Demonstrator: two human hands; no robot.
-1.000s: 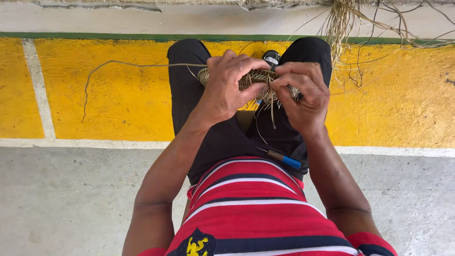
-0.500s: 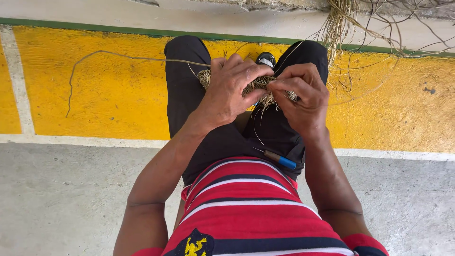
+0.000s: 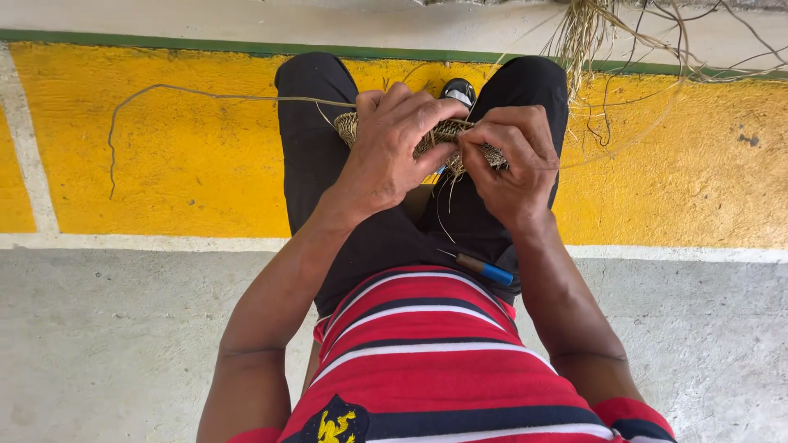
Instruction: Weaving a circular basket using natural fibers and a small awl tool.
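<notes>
Where the picture begins on the left, a long fibre strand (image 3: 205,93) runs across the yellow painted band (image 3: 164,164) of the floor, dropping at its far end and leading rightward toward the knees. Below the band lies a white line (image 3: 123,243), and nearer still the grey concrete floor (image 3: 107,344).

Next comes the left arm, which rises from the lower edge, bent at the elbow, with the forearm slanting up and to the right. The left hand (image 3: 392,148) sits palm down, knuckles toward the camera, its fingers curled over a small woven piece (image 3: 439,135) of tan fibre and gripping it from above. This woven piece sits between the two hands, above the lap and between the knees in black trousers (image 3: 316,156); part of it is hidden under the fingers. Loose fibre ends hang down from it.

Just right of it, the right hand (image 3: 513,164) is closed too, thumb and fingertips pinched on the right edge of the woven piece, wrist bent and forearm running down to the right. Both hands touch the piece and nearly meet each other.

On the lap near the right forearm lies a thin tool with a blue handle (image 3: 484,269), just above a red striped shirt (image 3: 427,361). Beyond the knees a dark shoe (image 3: 458,89) shows. At upper right a bundle of dry fibres (image 3: 591,33) spreads over the floor.
</notes>
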